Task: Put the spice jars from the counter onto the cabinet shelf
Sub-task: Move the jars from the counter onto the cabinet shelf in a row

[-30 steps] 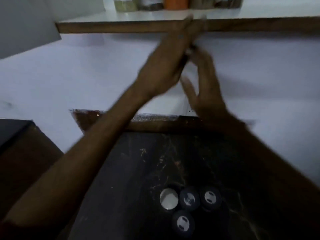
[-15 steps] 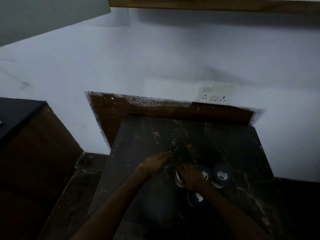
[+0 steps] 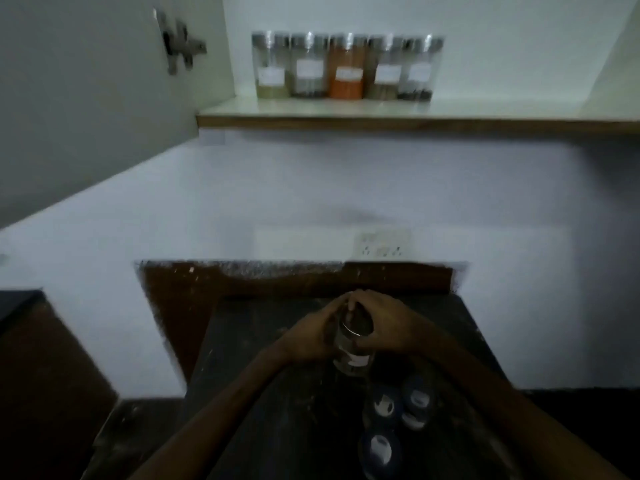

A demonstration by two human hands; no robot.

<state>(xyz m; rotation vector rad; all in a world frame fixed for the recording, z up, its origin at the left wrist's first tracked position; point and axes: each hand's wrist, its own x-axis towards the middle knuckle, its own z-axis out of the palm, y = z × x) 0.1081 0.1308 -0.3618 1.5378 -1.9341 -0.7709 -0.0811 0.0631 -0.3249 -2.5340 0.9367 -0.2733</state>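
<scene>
1. Counter (image 3: 277, 393): dark stone top. Its back edge meets a brown upstand, and its left edge drops to a lower floor area. The stretch left of the hands is bare.
2. Held jar (image 3: 353, 351): clear glass with a metal lid and a white label. It sits above the counter, near the back edge and roughly midway across.
3. Left hand (image 3: 311, 337): wrapped on the left side of the held jar, fingers curled up toward the lid.
4. Right hand (image 3: 384, 327): closed over the lid and right side of the same jar. The fingertips of both hands meet above the lid.
5. Three more jars (image 3: 398, 420) stand on the counter just nearer the camera than the held jar, grouped tightly and seen from above. The image is dim and blurred, so contact between them cannot be judged.
6. Shelf (image 3: 415, 121): high above the counter, with a wood front edge. Five jars (image 3: 346, 69) stand in a row at its back left, side by side. The middle one holds orange powder.
7. Shelf room: the surface right of the row is open, and so is the strip along the front edge.
8. Cabinet door (image 3: 86, 98): open, left of the shelf, hinge showing.
</scene>
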